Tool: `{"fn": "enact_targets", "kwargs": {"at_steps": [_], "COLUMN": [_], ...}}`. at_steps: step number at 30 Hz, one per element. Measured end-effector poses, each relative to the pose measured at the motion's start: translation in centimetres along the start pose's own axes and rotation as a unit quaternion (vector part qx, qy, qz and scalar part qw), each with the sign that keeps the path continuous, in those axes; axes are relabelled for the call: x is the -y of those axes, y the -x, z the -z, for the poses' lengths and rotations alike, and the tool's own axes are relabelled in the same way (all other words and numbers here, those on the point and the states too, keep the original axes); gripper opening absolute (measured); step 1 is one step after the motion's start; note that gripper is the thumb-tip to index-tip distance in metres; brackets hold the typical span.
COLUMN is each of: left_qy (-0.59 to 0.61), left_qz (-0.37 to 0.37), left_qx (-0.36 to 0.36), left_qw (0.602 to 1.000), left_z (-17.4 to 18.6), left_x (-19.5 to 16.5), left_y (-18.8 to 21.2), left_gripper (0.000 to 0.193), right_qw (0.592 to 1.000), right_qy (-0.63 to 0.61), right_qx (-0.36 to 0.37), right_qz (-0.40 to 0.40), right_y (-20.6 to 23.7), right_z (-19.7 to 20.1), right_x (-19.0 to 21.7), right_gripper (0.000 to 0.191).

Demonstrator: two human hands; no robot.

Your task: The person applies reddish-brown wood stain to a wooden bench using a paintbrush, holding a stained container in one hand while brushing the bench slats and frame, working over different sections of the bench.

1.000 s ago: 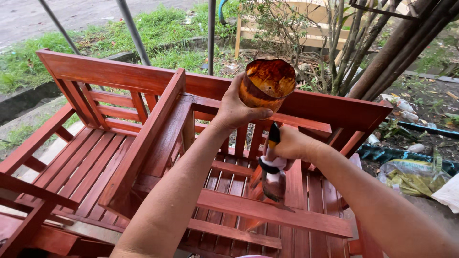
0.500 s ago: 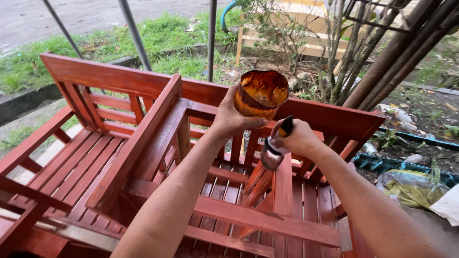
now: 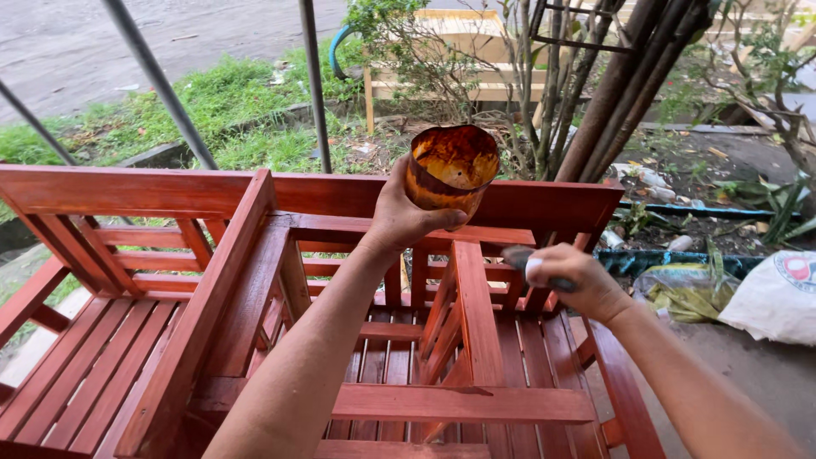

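Right hand point(image 3: 571, 279) now lower beside the slats, grip clamped on a brush handle point(image 3: 518, 255); left hand point(image 3: 406, 217) clasping the stained cup point(image 3: 450, 170).

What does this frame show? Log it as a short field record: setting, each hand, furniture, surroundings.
setting: outdoors, beside grass and a road
left hand: holds up a stained cup, its inside coated orange-brown
right hand: grip closed on a dark brush handle; bristles hidden
furniture: red-brown slatted wooden chairs, glossy
surroundings: metal poles, unpainted wooden frame, white sack on the ground
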State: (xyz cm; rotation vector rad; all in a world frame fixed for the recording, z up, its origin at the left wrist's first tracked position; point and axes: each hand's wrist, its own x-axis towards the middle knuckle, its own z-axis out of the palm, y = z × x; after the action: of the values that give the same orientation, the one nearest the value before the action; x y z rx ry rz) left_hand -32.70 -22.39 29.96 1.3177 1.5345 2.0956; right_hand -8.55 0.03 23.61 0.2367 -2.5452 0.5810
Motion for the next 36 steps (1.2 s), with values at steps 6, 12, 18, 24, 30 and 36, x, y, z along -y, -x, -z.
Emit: {"fn": "enact_targets", "kwargs": {"at_steps": [6, 12, 18, 24, 30, 36], "left_qy": [0.012, -0.026, -0.045, -0.045, -0.066, -0.024], "left_qz": [-0.010, 0.014, 0.017, -0.020, 0.011, 0.007], "left_qx": [0.010, -0.016, -0.083, -0.118, -0.145, -0.132], "left_qw": [1.000, 0.999, 0.995, 0.992, 0.987, 0.991], "left_z": [-1.1, -2.1, -4.4, -8.8, -11.7, -14.1], "left_x": [0.5, -0.1, -1.1, -0.3, -0.7, -0.8], "left_y": [0.8, 1.6, 1.8, 2.2, 3.3, 3.1], "left_gripper": [0.106, 0.104, 0.102, 0.100, 0.102, 0.106], "right_qw": [0.960, 0.935, 0.912, 0.899, 0.924, 0.941], "right_qy": [0.140, 0.162, 0.107, 0.130, 0.144, 0.124], "right_qx": [0.136, 0.190, 0.197, 0.183, 0.185, 0.171], "right_qz": [0.199, 0.254, 0.345, 0.376, 0.300, 0.265], "right_y": [1.7, -0.2, -1.5, -2.1, 0.1, 3.2], "right_z": [-3.0, -4.2, -2.6, -2.2, -1.1, 1.6], "right_x": [-1.3, -3.7, -5.7, -6.9, -9.0, -11.0], "right_gripper": [0.023, 0.019, 0.012, 0.008, 0.005, 0.007]}}
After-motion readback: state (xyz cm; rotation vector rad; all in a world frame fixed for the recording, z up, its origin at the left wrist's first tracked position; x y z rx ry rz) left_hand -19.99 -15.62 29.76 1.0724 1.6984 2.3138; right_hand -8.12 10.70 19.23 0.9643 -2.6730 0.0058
